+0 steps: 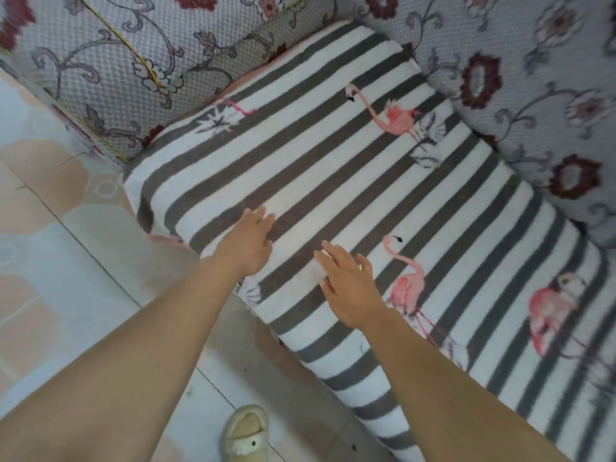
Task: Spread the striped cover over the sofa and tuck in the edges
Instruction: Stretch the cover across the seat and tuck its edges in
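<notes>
Smoothing the cover flat

Left hand (pixel 248 243) and right hand (pixel 346 288), both released with flat fingers, press the cover (pixel 333 155) near the sofa (pixel 533 78) seat's front, apparently flattening wrinkles.

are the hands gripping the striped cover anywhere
No, nothing is gripped. The left hand and right hand lie flat, fingers straight, on the striped cover.

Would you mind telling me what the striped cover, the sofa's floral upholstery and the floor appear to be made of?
The striped cover looks like soft fleece or plush: matte, fuzzy stripe edges, printed flamingos. The sofa's floral upholstery seems a woven, textured fabric, with a fine dotted weave under the flowers. The floor appears to be glazed ceramic tile: glossy sheen, grout lines, printed pattern. Both hands, left hand and right hand, lie flat on the cover.
</notes>
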Tool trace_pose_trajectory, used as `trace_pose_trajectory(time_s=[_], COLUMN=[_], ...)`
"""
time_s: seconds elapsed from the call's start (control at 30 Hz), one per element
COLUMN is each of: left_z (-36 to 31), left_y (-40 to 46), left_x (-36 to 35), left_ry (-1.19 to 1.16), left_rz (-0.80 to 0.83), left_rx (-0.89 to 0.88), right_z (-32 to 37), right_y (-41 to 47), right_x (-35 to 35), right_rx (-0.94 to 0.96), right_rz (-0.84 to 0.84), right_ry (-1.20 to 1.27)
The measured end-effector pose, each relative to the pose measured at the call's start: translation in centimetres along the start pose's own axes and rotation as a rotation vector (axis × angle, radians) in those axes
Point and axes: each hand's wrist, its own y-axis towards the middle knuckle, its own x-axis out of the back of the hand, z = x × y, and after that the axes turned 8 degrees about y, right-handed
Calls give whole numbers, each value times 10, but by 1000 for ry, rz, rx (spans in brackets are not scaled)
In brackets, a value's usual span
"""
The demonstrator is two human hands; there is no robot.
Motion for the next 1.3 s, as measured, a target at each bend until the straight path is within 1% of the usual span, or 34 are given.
trace_pose_trajectory(time_s=[0.17,0.43,0.6,0.73,0.83,0.97,1.13,1.3], left_z=[-105,-284,-391,-475,-529,-607,-664,-702], left_y=[-15,-53,-81,-105,-119,-137,-156,-156], left_x=[-36,-102,-156,-199,-229,-273,-311,-326], left_ry=[33,106,182,234,242,264,295,344], left_rz=[71,160,217,244,268,291,340,362], left_rx=[-167,-365,-439,-484,-464,-504,-593,-668], right_z=[-64,-182,-257,-323,-367,-426,-465,-487], right_y=[-81,-217,-307,-381,-430,-497,-549,-582], right_x=[19,25,22,16,13,9,-3,-10], right_rx=[-154,-312,-371,-415,-458,-502,-587,-680], right_rz=[-56,-136,-214,-235,-246,-259,-295,-328], right_ry=[21,95,163,183,202,215,243,294])
